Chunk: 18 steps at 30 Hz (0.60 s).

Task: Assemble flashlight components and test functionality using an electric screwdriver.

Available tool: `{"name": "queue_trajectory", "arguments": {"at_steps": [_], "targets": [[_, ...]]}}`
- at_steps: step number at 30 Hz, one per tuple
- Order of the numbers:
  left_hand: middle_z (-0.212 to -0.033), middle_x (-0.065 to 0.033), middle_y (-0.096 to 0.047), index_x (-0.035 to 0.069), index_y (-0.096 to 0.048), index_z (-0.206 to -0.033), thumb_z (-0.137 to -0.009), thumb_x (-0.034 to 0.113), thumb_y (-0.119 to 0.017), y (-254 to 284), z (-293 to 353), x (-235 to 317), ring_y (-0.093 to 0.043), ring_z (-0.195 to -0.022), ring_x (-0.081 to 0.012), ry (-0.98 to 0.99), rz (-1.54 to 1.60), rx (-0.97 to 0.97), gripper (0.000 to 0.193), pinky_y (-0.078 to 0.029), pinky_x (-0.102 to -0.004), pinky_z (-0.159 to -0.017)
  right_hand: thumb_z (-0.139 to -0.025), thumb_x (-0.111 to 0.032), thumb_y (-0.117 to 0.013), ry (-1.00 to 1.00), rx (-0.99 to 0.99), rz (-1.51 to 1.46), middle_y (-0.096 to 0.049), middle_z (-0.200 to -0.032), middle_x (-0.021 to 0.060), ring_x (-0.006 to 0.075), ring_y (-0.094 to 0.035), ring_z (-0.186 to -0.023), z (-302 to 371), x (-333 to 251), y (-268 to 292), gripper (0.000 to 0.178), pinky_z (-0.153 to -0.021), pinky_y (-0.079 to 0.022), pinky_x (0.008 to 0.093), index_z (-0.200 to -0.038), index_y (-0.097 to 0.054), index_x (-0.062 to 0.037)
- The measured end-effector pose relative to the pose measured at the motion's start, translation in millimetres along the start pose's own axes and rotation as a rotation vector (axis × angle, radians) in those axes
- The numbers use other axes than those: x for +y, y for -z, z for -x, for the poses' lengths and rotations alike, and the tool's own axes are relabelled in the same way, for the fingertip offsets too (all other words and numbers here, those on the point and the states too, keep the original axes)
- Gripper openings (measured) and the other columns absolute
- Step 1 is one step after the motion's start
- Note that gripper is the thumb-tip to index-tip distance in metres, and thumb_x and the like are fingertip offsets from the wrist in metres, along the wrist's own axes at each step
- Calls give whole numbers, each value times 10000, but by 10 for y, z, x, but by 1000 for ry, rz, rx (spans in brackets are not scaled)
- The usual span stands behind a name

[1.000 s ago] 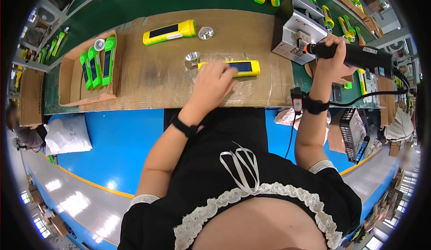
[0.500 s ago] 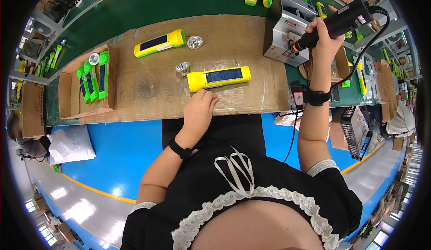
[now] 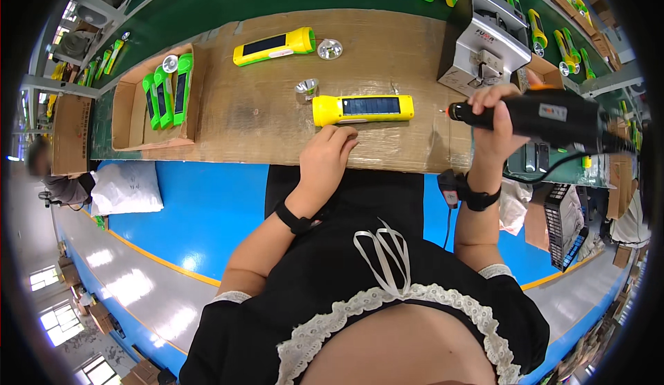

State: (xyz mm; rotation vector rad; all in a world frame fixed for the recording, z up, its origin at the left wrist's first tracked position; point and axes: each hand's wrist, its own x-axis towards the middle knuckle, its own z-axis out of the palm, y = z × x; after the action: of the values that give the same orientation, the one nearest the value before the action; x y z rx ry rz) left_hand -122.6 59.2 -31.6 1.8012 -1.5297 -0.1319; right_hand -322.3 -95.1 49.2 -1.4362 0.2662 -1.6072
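My right hand (image 3: 499, 118) is wrapped round a black electric screwdriver (image 3: 553, 116), its tip pointing left toward a yellow flashlight (image 3: 373, 108). The flashlight lies sideways on the cardboard, a dark solar panel facing up and its head end to the left. A loose silver reflector (image 3: 306, 89) sits just beyond that head. My left hand (image 3: 325, 153) rests at the flashlight's near side with fingers curled together; whatever they hold, if anything, is hidden. Farther back lie a second yellow-green flashlight (image 3: 273, 46) and its reflector (image 3: 330, 49).
A silver-and-black screw feeder (image 3: 484, 42) stands at the back right. On the left, an open cardboard box (image 3: 124, 118) holds several green flashlights (image 3: 182, 89). The brown cardboard sheet (image 3: 242, 122) covers the green bench. A cable trails from the screwdriver on the right.
My right hand has brought the screwdriver from the screw feeder nearer to me, with its tip now level with the yellow flashlight. My left hand stays by the flashlight. The whole view has shifted.
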Motion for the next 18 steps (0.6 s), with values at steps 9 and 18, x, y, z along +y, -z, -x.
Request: {"name": "queue_trajectory", "arguments": {"at_steps": [9, 18], "targets": [[-787, -17, -579, 133, -642, -860, -766, 153, -701, 59, -95, -113, -595, -677, -197, -142, -43, -161, 113, -475, -304, -558, -806, 74, -535, -64, -94, -183, -551, -720, 99, 163, -561, -588, -253, 210, -319, 524, -589, -492, 306, -1280, -314, 42], [-768, -52, -565, 73, -598, -821, -749, 104, -681, 8, -228, 102, -579, -709, -235, -399, -14, -47, 114, -469, -330, -599, -813, 41, -554, -127, -129, -177, -553, -723, 89, 154, -561, -586, -255, 336, -363, 508, -575, -489, 307, -1270, -332, 33]]}}
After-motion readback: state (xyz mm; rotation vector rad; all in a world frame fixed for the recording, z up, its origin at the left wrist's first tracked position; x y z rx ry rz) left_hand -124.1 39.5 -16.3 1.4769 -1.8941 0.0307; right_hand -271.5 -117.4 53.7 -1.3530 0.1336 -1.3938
